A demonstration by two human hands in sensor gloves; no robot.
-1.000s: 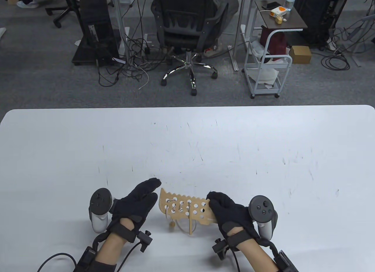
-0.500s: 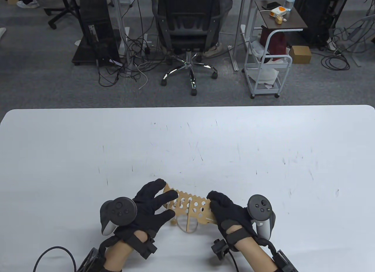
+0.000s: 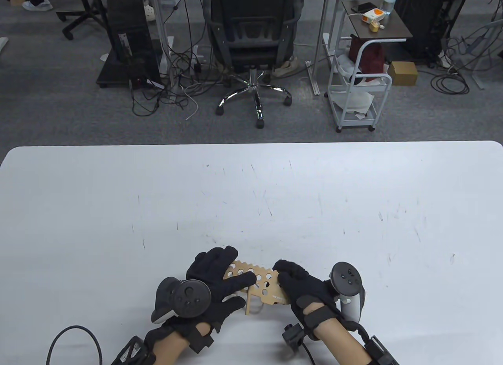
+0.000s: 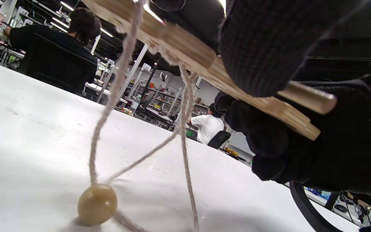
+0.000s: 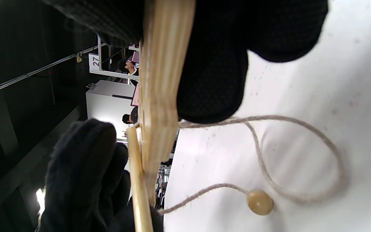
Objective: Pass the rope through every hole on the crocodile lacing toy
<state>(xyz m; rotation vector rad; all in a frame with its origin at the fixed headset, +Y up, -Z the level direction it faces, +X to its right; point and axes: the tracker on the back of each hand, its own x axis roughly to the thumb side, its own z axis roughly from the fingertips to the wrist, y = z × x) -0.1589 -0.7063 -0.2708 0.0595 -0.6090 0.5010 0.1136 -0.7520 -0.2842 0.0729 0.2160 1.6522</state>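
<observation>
The wooden crocodile board (image 3: pixel 264 279), pierced with several holes, is held just above the table, its toothed edge away from me. My right hand (image 3: pixel 281 277) grips its right end, thumb below and fingers on top (image 5: pixel 211 80). My left hand (image 3: pixel 245 292) lies spread over the left half. Its index finger (image 4: pixel 262 48) and thumb pinch the wooden needle (image 3: pixel 248 303) against the board (image 4: pixel 185 54). The rope (image 4: pixel 108 106) hangs from the holes in loops down to the table. Its bead (image 4: pixel 97 203) rests on the tabletop, also visible as the bead (image 5: pixel 259 202) in the right wrist view.
The white table (image 3: pixel 251 192) stretches wide beyond the hands. Past its far edge stand an office chair (image 3: pixel 251 34), a white trolley (image 3: pixel 357 101) and floor cables. Glove cables trail off at the near edge.
My left hand slid right from beside the board onto its left half and closed on the needle. The board dropped slightly toward me; my right hand kept its grip.
</observation>
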